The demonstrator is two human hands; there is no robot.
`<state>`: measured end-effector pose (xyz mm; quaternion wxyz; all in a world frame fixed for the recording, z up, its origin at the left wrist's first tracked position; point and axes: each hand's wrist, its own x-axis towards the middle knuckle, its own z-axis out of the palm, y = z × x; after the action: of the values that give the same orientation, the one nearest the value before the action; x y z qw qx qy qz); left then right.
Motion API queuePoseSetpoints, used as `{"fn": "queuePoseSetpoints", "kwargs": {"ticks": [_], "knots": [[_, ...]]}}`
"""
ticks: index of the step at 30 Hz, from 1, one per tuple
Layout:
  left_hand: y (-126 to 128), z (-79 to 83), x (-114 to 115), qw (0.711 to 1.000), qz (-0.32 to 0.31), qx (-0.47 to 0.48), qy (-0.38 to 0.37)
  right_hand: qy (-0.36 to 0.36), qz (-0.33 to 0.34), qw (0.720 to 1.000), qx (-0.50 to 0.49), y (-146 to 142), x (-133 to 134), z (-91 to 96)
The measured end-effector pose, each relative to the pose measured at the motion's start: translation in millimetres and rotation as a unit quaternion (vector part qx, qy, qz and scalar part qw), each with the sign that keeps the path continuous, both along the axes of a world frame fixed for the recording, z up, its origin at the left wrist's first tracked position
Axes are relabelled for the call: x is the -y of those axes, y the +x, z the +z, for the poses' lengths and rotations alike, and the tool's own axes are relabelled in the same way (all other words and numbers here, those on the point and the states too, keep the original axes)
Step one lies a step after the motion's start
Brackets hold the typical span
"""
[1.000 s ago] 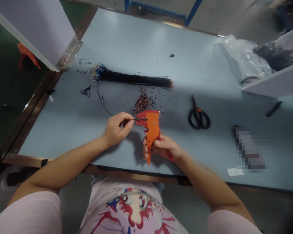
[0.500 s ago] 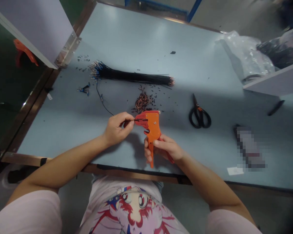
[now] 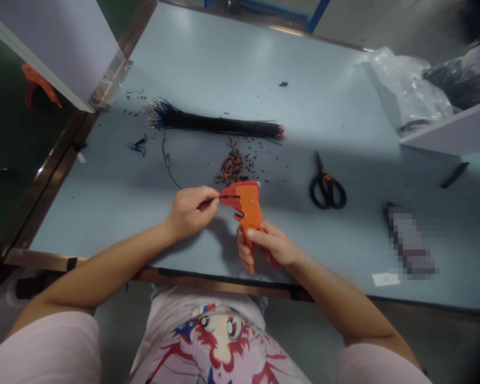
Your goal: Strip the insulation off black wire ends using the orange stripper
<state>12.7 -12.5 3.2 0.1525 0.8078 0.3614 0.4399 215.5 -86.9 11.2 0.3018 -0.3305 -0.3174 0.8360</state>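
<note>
Two hands, apart but close together, just above the near edge of a pale blue worktop [image 3: 224, 58]. Left hand [image 3: 192, 212]: fingers [image 3: 206, 200] pinched shut on a thin black wire [image 3: 213, 199], with the wire tip poking into the mouth of a bright orange wire stripper [image 3: 248, 205]. Right hand [image 3: 269, 244]: wrapped tight around the handles of that stripper, a bit in front of the left hand.

Just past the stripper, a small heap of short brown wire bits [image 3: 232, 166], with tiny black crumbs all around. Farther back, a long bundle of black wires [image 3: 216, 125], lying flat across the middle of the worktop, shiny blue ends to the left. Beside it, one loose black wire [image 3: 167, 160] in a thin curve. Near the left edge, a little clump of blue-tipped wire bits [image 3: 138, 146]. Toward the right, black-handled scissors [image 3: 328, 193], blades pointing to the far edge. Near the far right corner, a clear plastic bag [image 3: 404, 90]. Close to the right edge, one blurred thing [image 3: 408, 240], too fuzzy to name.
</note>
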Motion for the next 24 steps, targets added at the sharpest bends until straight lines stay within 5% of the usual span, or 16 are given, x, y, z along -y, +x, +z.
{"fn": "queuePoseSetpoints", "kwargs": {"ticks": [12,18,24], "knots": [[2,-7.1,-7,0.999,0.023,-0.017,-0.042,-0.071,-0.038,0.996,-0.039,2,-10,-4.6],[-11,1.6,-21,0.984,0.102,0.059,-0.132,-0.081,-0.182,0.979,-0.046,37,-32,11.7],[-9,-0.8,-22,0.975,0.069,0.109,-0.182,-0.096,-0.055,0.994,-0.010,35,-29,5.4]]}}
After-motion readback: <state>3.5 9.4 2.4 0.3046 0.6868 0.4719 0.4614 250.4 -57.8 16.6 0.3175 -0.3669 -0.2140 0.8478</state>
